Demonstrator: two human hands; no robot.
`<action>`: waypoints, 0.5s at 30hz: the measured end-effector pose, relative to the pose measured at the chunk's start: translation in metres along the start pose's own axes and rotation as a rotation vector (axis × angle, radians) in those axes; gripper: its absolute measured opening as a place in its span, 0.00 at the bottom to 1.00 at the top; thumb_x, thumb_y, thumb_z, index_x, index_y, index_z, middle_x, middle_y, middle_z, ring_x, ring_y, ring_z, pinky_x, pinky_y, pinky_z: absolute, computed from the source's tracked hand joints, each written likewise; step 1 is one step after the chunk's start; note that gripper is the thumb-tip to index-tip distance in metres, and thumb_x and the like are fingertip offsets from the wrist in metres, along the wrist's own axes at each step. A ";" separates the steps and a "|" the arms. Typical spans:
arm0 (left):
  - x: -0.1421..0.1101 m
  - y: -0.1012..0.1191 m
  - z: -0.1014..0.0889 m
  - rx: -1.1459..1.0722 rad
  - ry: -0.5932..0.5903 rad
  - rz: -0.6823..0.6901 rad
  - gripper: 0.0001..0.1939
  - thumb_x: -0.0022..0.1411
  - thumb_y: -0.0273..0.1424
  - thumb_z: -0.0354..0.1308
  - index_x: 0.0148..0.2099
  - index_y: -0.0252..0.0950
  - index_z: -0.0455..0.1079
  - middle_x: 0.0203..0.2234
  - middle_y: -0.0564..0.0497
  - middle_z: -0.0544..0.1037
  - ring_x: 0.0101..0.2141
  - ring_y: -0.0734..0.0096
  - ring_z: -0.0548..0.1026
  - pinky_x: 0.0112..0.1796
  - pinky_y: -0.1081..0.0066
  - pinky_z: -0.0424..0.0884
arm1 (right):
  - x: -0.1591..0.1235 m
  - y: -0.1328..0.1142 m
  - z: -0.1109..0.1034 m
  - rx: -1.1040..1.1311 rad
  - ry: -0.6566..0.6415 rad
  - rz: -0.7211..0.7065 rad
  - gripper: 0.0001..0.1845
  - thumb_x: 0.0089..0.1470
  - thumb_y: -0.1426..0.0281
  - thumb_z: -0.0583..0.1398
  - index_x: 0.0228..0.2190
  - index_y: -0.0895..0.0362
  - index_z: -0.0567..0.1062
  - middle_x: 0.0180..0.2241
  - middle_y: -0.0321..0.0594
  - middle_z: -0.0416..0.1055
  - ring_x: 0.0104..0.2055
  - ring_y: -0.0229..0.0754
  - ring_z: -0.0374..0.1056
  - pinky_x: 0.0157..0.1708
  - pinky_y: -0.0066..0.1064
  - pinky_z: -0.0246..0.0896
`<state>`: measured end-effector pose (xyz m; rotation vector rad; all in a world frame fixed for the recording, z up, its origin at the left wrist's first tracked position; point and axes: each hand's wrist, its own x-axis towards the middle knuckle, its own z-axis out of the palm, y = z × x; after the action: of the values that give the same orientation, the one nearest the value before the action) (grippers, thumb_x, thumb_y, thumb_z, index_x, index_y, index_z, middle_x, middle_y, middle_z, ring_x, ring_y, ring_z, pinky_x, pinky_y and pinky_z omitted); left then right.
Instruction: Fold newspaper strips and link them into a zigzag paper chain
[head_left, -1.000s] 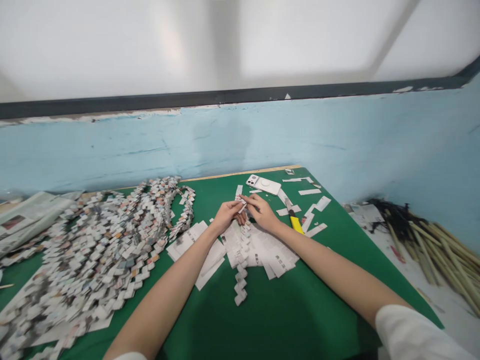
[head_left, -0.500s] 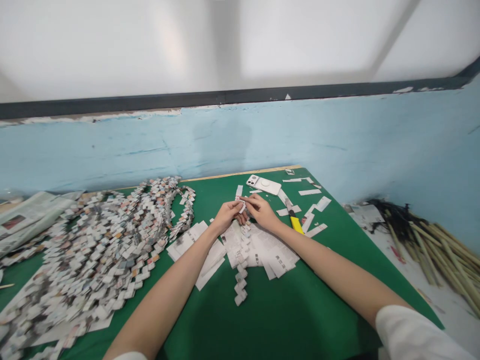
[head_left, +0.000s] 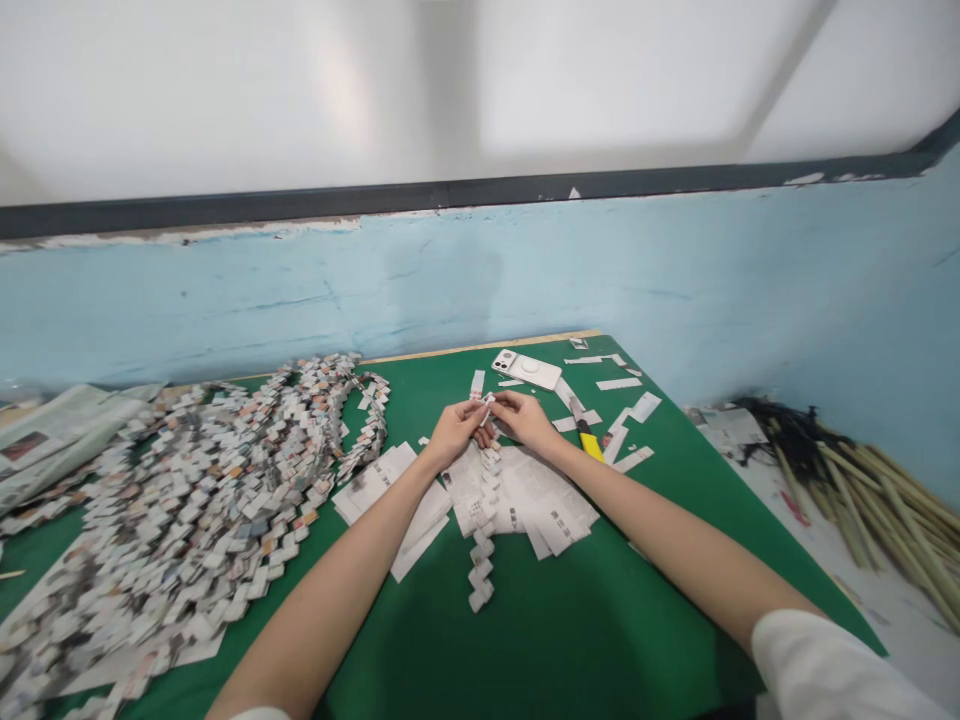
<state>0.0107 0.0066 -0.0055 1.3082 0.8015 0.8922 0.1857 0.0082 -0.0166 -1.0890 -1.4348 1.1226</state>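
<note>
Both hands meet above the middle of the green table. My left hand [head_left: 459, 430] is closed in a pinch on the upper end of a zigzag chain of folded paper [head_left: 481, 570], which trails toward me over the paper sheets. My right hand [head_left: 523, 420] touches the left fingertips and pinches a small white paper strip [head_left: 489, 399] at that end of the chain. The fingers partly hide how strip and chain join. Just beyond the fingertips shows a pale strip with red print [head_left: 478, 383]. Under the hands are stacks of cut newspaper pieces [head_left: 551, 505].
A large heap of folded-paper chains [head_left: 217, 500] covers the table's left side, beside folded newspaper [head_left: 60, 430]. A white phone [head_left: 527, 370], a yellow-handled utility knife [head_left: 591, 443] and loose paper strips [head_left: 619, 384] lie at the right. Sticks [head_left: 877, 500] are piled beyond the table edge.
My right fingers have shifted slightly and now pinch the small white strip, which earlier lay flatter across the left fingertips. The left hand and the trailing chain have hardly moved.
</note>
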 end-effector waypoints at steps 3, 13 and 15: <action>0.000 0.000 0.000 0.014 0.010 0.007 0.28 0.60 0.53 0.64 0.44 0.30 0.72 0.23 0.46 0.80 0.19 0.70 0.76 0.23 0.73 0.71 | 0.001 -0.001 -0.001 0.020 0.009 0.034 0.22 0.52 0.51 0.65 0.32 0.60 0.78 0.23 0.36 0.72 0.22 0.36 0.60 0.23 0.28 0.54; 0.000 0.000 0.001 0.050 -0.017 -0.038 0.26 0.59 0.53 0.64 0.38 0.32 0.72 0.20 0.48 0.79 0.18 0.70 0.75 0.22 0.72 0.71 | -0.001 -0.008 -0.004 -0.071 0.042 -0.053 0.20 0.54 0.54 0.64 0.26 0.59 0.78 0.23 0.36 0.73 0.25 0.39 0.64 0.27 0.29 0.56; 0.001 -0.002 0.002 0.057 -0.024 -0.036 0.25 0.59 0.53 0.63 0.36 0.33 0.71 0.19 0.49 0.78 0.17 0.70 0.74 0.22 0.72 0.70 | -0.002 -0.010 -0.004 -0.096 0.052 -0.073 0.19 0.54 0.55 0.64 0.25 0.58 0.77 0.23 0.36 0.71 0.25 0.38 0.62 0.26 0.29 0.55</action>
<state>0.0128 0.0069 -0.0075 1.3480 0.8342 0.8288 0.1889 0.0046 -0.0065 -1.1155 -1.4880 0.9763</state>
